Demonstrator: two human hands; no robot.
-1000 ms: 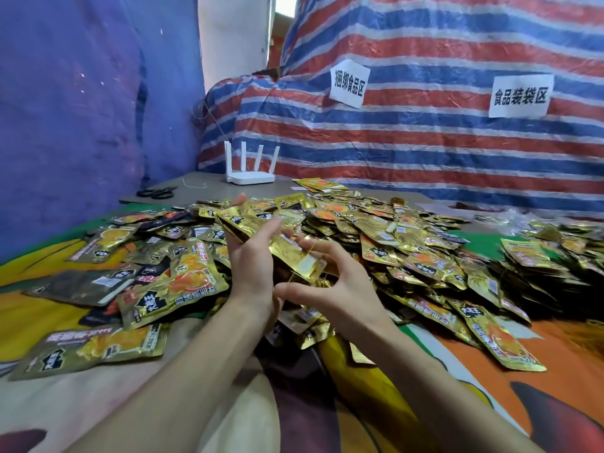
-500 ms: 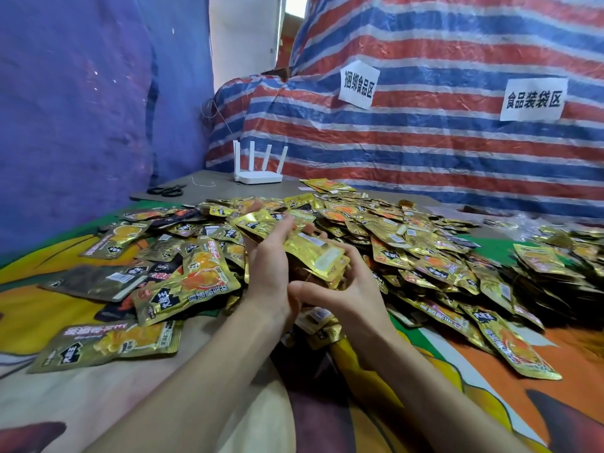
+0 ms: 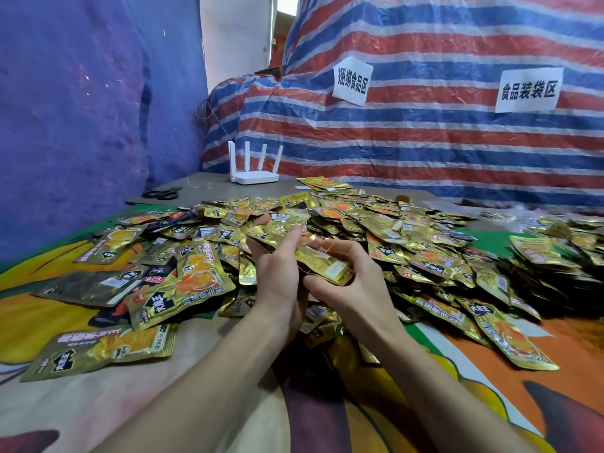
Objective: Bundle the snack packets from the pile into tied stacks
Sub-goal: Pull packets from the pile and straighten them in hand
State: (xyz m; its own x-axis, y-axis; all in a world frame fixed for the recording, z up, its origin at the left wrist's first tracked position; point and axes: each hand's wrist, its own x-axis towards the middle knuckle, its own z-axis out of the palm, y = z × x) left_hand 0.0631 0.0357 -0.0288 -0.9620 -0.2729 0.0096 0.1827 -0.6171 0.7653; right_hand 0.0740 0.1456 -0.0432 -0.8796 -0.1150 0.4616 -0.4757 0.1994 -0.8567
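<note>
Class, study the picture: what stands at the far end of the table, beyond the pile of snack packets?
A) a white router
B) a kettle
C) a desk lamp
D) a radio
A: a white router with four upright antennas stands behind the pile of packets, to the right of the scissors.

We take this for a makeshift food-packing workshop. A red, white and blue striped plastic tarpaulin (image 3: pixel 425 148) and a blue plastic sheet (image 3: pixel 81 109) serve as walls. On the tarpaulin, the left white paper sign (image 3: pixel 352 80) names a food-bundling zone and the right white paper sign (image 3: pixel 528 89) a food-bagging zone. Gold foil snack packets (image 3: pixel 376 223) lie heaped across the cartoon-printed cloth-covered tabletop (image 3: pixel 65 403), with black scissors (image 3: pixel 162 193) and a white four-antenna router (image 3: pixel 255 176) near its far left corner.
</note>
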